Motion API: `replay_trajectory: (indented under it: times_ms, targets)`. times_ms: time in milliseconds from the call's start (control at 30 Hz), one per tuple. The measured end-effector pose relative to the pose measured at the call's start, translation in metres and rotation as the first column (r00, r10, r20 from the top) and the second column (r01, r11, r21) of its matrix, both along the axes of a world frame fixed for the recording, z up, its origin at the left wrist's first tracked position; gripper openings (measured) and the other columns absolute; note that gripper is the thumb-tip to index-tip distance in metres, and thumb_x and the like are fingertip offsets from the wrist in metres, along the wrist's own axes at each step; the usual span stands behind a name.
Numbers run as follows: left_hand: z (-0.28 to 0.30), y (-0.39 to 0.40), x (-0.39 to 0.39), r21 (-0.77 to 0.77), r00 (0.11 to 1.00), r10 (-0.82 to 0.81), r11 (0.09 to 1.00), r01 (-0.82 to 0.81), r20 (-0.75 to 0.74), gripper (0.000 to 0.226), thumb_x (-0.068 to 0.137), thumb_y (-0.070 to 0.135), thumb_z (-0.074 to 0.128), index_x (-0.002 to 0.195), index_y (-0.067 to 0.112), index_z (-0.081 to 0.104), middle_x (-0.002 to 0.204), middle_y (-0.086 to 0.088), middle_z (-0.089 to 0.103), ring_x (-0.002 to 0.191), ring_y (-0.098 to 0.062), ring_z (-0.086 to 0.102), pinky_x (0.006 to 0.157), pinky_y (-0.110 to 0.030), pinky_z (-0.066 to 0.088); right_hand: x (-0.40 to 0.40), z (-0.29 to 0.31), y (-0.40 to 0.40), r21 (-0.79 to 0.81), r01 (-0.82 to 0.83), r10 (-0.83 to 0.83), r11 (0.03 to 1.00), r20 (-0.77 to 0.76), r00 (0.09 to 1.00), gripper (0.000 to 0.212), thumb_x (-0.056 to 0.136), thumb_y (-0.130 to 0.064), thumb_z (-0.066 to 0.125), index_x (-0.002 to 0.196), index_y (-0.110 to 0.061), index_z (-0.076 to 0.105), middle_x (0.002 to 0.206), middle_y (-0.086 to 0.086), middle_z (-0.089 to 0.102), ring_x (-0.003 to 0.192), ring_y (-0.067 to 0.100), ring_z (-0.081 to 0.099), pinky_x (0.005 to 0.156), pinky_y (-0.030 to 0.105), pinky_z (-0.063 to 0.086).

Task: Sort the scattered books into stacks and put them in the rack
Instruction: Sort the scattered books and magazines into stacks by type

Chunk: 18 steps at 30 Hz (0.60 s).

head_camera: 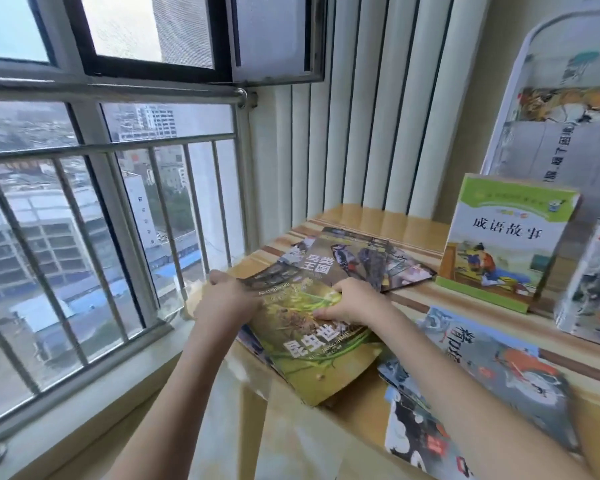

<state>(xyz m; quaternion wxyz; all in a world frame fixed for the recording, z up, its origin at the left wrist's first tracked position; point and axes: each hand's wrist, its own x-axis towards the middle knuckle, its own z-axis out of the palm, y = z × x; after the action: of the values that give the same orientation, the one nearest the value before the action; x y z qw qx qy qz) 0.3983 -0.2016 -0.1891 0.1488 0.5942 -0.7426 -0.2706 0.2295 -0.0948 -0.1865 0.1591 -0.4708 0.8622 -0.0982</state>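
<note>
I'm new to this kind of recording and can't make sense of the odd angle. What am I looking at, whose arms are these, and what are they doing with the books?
There is no machine here. A person wears a wide-angle camera on the head, so this one picture looks forward and down along their own bare arms. They stand by a window at a wooden table strewn with picture books. The left hand grips the far left edge of a green insect book, and the right hand rests on its cover, fingers curled at the far edge. Just beyond lies a bird book. A green-topped book stands upright on the right, and a blue-grey book lies nearer.
</note>
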Motion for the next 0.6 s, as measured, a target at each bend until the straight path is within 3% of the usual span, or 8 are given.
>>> replay_trajectory:
  times_ms: [133,200,267,333,400,467,533,600]
  targets:
    - [0.007,-0.001,0.003,-0.079,0.945,-0.038,0.995,0.067,0.325,0.088,0.081,0.045,0.066,0.14,-0.001,0.018,0.126,-0.014,0.055,0.112,-0.032,0.057,0.091,-0.039,0.048,-0.008,0.004,-0.005,0.085,0.088,-0.083,0.992,-0.065,0.994,0.054,0.073,-0.068,0.06,0.076,-0.015,0.052,0.124,0.013,0.049,0.131,0.031,0.035,0.102,0.046,0.036]
    - [0.024,-0.001,0.0,-0.21,0.917,-0.03,0.97,0.123,0.398,0.063,0.085,0.039,0.065,0.128,0.005,0.034,0.121,-0.011,0.058,0.111,-0.03,0.057,0.08,-0.034,0.044,-0.027,0.001,-0.003,-0.071,0.222,-0.212,0.972,0.126,0.969,0.067,0.068,-0.072,0.061,0.1,-0.014,0.06,0.126,0.011,0.047,0.13,0.032,0.037,0.102,0.043,0.037]
    - [0.034,-0.003,-0.016,-0.337,0.921,-0.075,0.917,0.214,0.382,0.049,0.087,0.036,0.062,0.121,0.007,0.041,0.119,-0.012,0.059,0.111,-0.032,0.055,0.079,-0.037,0.042,-0.046,-0.002,-0.002,-0.261,0.525,-0.402,0.81,0.406,0.821,0.093,0.064,-0.065,0.068,0.135,-0.012,0.04,0.141,0.014,0.038,0.129,0.035,0.037,0.103,0.045,0.038]
    - [0.034,-0.007,-0.046,-0.394,0.913,-0.229,0.846,0.358,0.339,0.049,0.088,0.041,0.06,0.121,0.007,0.047,0.122,-0.013,0.058,0.113,-0.033,0.051,0.088,-0.04,0.044,-0.074,-0.009,-0.005,-0.327,0.75,-0.482,0.574,0.606,0.633,0.1,0.06,-0.041,0.077,0.141,-0.009,0.028,0.14,0.018,0.036,0.12,0.035,0.043,0.096,0.044,0.044]
    - [0.026,-0.016,-0.083,-0.345,0.874,-0.402,0.807,0.479,0.272,0.052,0.09,0.044,0.055,0.125,0.006,0.05,0.125,-0.014,0.058,0.11,-0.031,0.055,0.091,-0.04,0.046,-0.113,-0.03,-0.014,-0.298,0.857,-0.393,0.419,0.792,0.468,0.113,0.028,-0.028,0.073,0.134,-0.008,0.039,0.12,0.018,0.053,0.085,0.025,0.051,0.069,0.035,0.048]
    - [0.011,-0.024,-0.119,-0.194,0.857,-0.466,0.84,0.506,0.219,0.063,0.092,0.048,0.049,0.135,0.002,0.041,0.13,-0.018,0.054,0.112,-0.032,0.055,0.092,-0.039,0.046,-0.15,-0.056,-0.025,-0.273,0.925,-0.287,0.263,0.893,0.346,0.096,0.03,-0.021,0.067,0.124,-0.009,0.051,0.097,0.012,0.058,0.059,0.021,0.044,0.05,0.027,0.039]
    - [-0.01,-0.028,-0.149,-0.087,0.87,-0.45,0.876,0.474,0.199,0.08,0.089,0.058,0.046,0.142,0.0,0.031,0.139,-0.021,0.044,0.125,-0.035,0.044,0.102,-0.042,0.039,-0.13,-0.036,-0.012,-0.213,0.955,-0.196,0.207,0.947,0.254,0.054,0.06,-0.014,0.066,0.112,-0.01,0.054,0.086,0.009,0.061,0.053,0.019,0.048,0.046,0.024,0.037]
    - [-0.024,-0.029,-0.166,-0.134,0.902,-0.395,0.898,0.419,0.174,0.09,0.081,0.069,0.05,0.142,0.005,0.031,0.142,-0.021,0.039,0.132,-0.036,0.034,0.107,-0.043,0.031,-0.126,-0.033,-0.004,-0.175,0.972,-0.144,0.157,0.97,0.198,0.024,0.072,-0.003,0.062,0.093,-0.01,0.053,0.081,0.007,0.061,0.055,0.013,0.052,0.044,0.023,0.04]
